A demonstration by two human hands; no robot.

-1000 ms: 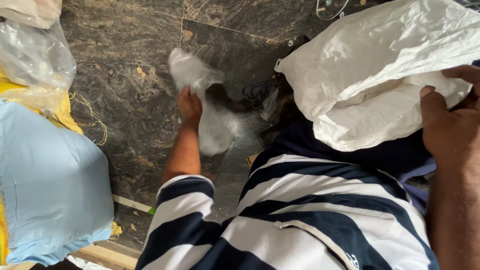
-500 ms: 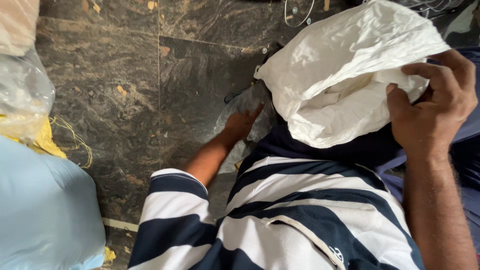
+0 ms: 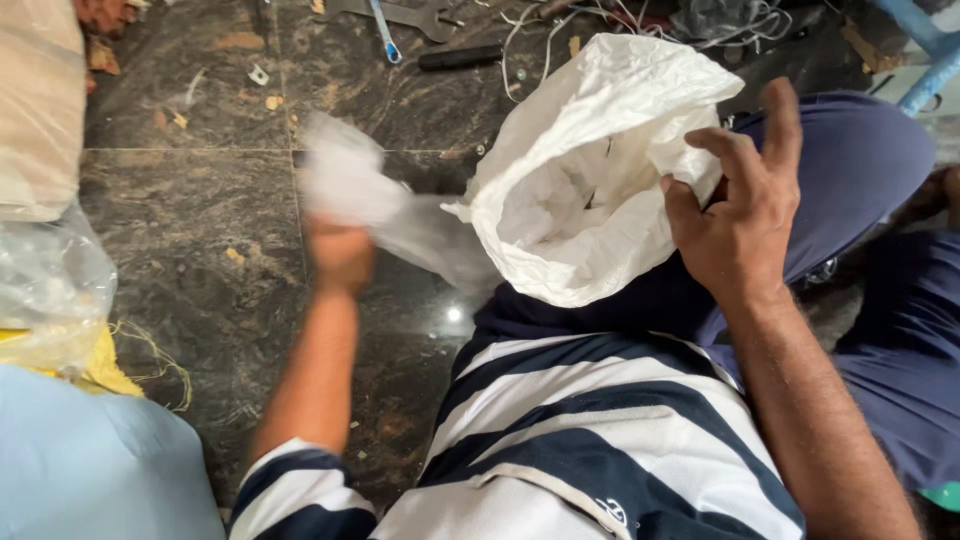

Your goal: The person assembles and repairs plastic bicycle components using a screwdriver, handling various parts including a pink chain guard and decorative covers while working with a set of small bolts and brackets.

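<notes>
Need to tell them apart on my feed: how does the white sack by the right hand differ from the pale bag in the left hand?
The white sack is large, opaque and gaping open; the pale bag is smaller, thin, see-through and crumpled. The sack rests on the lap, its rim gripped by the right hand; the bag is blurred, held over the floor by the left hand. Both are soft and whitish.

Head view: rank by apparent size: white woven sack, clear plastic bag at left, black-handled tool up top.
1. white woven sack, held open by the right hand
2. clear plastic bag, partly cut off by the frame edge, so the true extent is unsure
3. black-handled tool, smallest
</notes>
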